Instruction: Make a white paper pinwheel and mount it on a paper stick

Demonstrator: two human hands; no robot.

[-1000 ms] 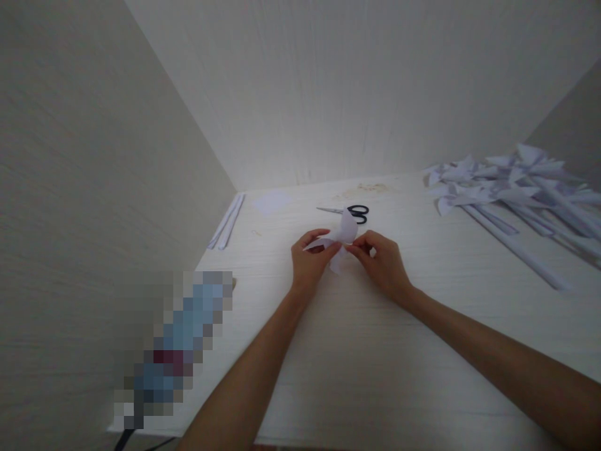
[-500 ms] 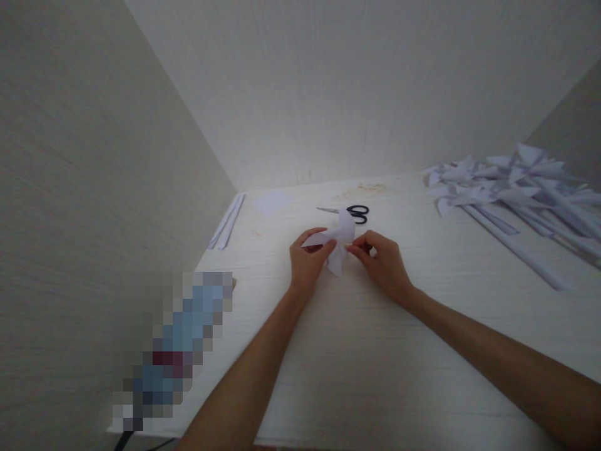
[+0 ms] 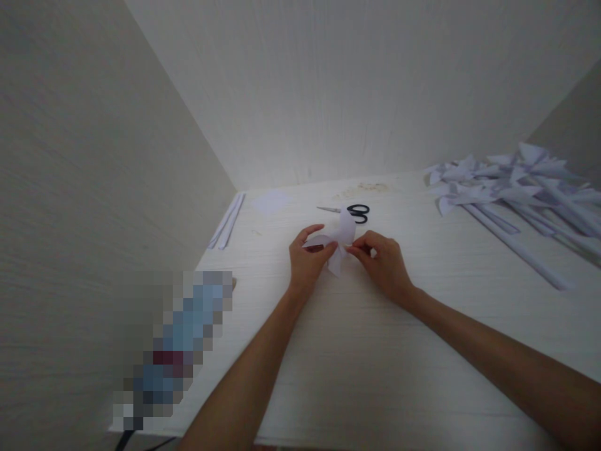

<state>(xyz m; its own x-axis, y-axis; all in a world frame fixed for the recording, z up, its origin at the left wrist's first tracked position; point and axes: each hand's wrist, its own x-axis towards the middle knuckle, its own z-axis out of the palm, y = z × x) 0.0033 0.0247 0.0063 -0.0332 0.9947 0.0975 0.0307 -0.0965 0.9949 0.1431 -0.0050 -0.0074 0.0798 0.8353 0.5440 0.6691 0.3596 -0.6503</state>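
A white paper pinwheel (image 3: 347, 230) is held above the table, its curved blades standing out to several sides. My left hand (image 3: 304, 258) pinches it near its middle, thumb on top and index finger raised behind. At the pinwheel's right side, my right hand (image 3: 382, 260) has thumb and index finger pressed together on something small and pale that I cannot make out. Just behind the pinwheel lie black-handled scissors (image 3: 359, 214), blades pointing left and partly covered by a paper blade.
Finished-looking paper pinwheels on rolled sticks (image 3: 516, 194) are heaped at the right. Paper rolls (image 3: 230, 222) and a white paper sheet (image 3: 272, 200) lie at the back left. Thin pale strands (image 3: 373, 187) lie near the back wall. A pixelated bluish object (image 3: 188, 332) occupies the left edge.
My left index finger has lifted a little off the paper blade. Otherwise the hands and pinwheel stay nearly where they were.
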